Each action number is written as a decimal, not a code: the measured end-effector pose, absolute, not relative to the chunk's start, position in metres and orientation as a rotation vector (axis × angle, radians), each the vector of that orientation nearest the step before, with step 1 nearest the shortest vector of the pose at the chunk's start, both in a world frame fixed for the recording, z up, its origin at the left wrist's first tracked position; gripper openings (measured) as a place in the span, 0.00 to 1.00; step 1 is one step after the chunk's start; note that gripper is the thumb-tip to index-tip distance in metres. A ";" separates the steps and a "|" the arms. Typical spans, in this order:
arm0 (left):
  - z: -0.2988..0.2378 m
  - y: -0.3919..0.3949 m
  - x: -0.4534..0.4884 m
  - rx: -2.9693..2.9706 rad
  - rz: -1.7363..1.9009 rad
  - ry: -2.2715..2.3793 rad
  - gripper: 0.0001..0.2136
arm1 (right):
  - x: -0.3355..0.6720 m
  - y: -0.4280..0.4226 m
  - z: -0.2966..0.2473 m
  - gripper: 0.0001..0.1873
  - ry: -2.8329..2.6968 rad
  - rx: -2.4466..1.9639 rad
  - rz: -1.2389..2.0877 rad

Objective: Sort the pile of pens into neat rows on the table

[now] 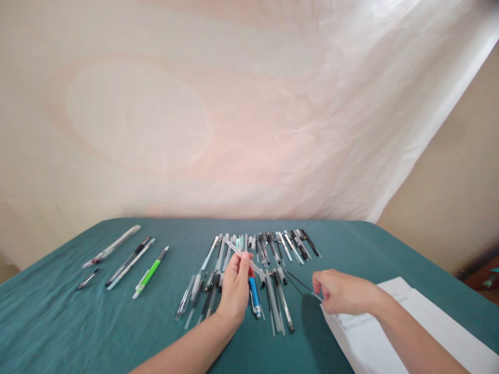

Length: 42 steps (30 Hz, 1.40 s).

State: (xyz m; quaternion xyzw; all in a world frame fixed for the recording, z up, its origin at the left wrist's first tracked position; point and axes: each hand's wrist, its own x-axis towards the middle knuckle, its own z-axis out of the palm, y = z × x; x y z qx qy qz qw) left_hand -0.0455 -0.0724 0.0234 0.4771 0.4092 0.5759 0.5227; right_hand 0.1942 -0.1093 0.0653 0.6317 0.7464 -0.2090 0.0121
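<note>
Above the pens in the middle of the table, my left hand (pixel 236 283) pinches a whitish, translucent pen barrel (pixel 257 269) that slants down to the right. My right hand (pixel 343 292) is closed at the right, over the corner of the white paper. From its fingertips a thin pen refill (pixel 299 282), dark with a clear end, points up and left. Under and beside my left hand lie several loose pen parts, among them a blue pen (pixel 254 297) and a clear barrel with a dark tip (pixel 284 306).
A row of pens and caps (pixel 268 249) lies behind my left hand. At the left are a green and white pen (pixel 151 272), a black pen (pixel 128 262), a wrapped clear item (pixel 112 246) and a short pen piece (pixel 88 279). White paper sheets (pixel 440 322) lie at the right.
</note>
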 end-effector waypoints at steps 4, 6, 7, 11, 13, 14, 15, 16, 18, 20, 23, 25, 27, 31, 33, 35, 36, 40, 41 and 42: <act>0.025 -0.074 -0.045 1.142 1.353 0.976 0.15 | 0.188 -0.111 0.060 0.18 2.391 1.882 -0.684; 0.026 -0.075 -0.045 1.156 1.342 0.970 0.14 | 0.185 -0.112 0.058 0.22 2.401 1.858 -0.749; 0.026 -0.075 -0.045 1.165 1.337 0.964 0.14 | 0.183 -0.112 0.057 0.24 2.401 1.841 -0.800; 0.030 -0.076 -0.044 1.189 1.280 0.932 0.15 | 0.176 -0.111 0.059 0.25 2.389 1.755 -1.058; 0.033 -0.079 -0.041 1.190 1.214 0.908 0.16 | 0.170 -0.108 0.064 0.17 2.411 1.822 -1.145; 0.035 -0.081 -0.040 1.193 1.169 0.896 0.16 | 0.166 -0.107 0.067 0.12 2.444 1.883 -1.176; 0.036 -0.084 -0.038 1.204 1.114 0.879 0.16 | 0.162 -0.106 0.071 0.10 2.488 1.953 -1.211; 0.038 -0.088 -0.036 1.223 1.050 0.856 0.16 | 0.157 -0.106 0.075 0.10 2.537 2.002 -1.262; 0.039 -0.096 -0.033 1.275 0.917 0.800 0.16 | 0.146 -0.107 0.081 0.13 2.615 2.018 -1.452; 0.039 -0.105 -0.031 1.325 0.817 0.752 0.16 | 0.137 -0.109 0.083 0.14 2.624 1.985 -1.691; 0.038 -0.112 -0.029 1.371 0.759 0.748 0.16 | 0.127 -0.111 0.080 0.14 2.587 1.970 -1.925; 0.039 -0.112 -0.029 1.389 0.729 0.752 0.17 | 0.124 -0.111 0.076 0.12 2.540 2.007 -1.985; 0.039 -0.111 -0.030 1.396 0.730 0.744 0.17 | 0.126 -0.109 0.074 0.11 2.472 2.081 -2.009; 0.040 -0.107 -0.030 1.347 0.869 0.794 0.15 | 0.144 -0.097 0.070 0.11 2.408 2.222 -1.878; 0.040 -0.105 -0.030 1.314 0.902 0.836 0.14 | 0.157 -0.088 0.062 0.11 2.368 2.272 -1.689; 0.040 -0.104 -0.030 1.302 0.906 0.862 0.13 | 0.170 -0.080 0.051 0.11 2.360 2.368 -1.411; 0.039 -0.104 -0.030 1.300 0.906 0.870 0.13 | 0.174 -0.076 0.044 0.10 2.391 2.379 -1.278; 0.038 -0.103 -0.030 1.288 0.897 0.878 0.11 | 0.179 -0.068 0.022 0.11 2.380 2.318 -1.090; 0.038 -0.104 -0.030 1.284 0.896 0.879 0.11 | 0.178 -0.068 0.019 0.12 2.372 2.303 -1.066; 0.038 -0.104 -0.030 1.283 0.894 0.880 0.10 | 0.176 -0.069 0.017 0.13 2.376 2.296 -1.023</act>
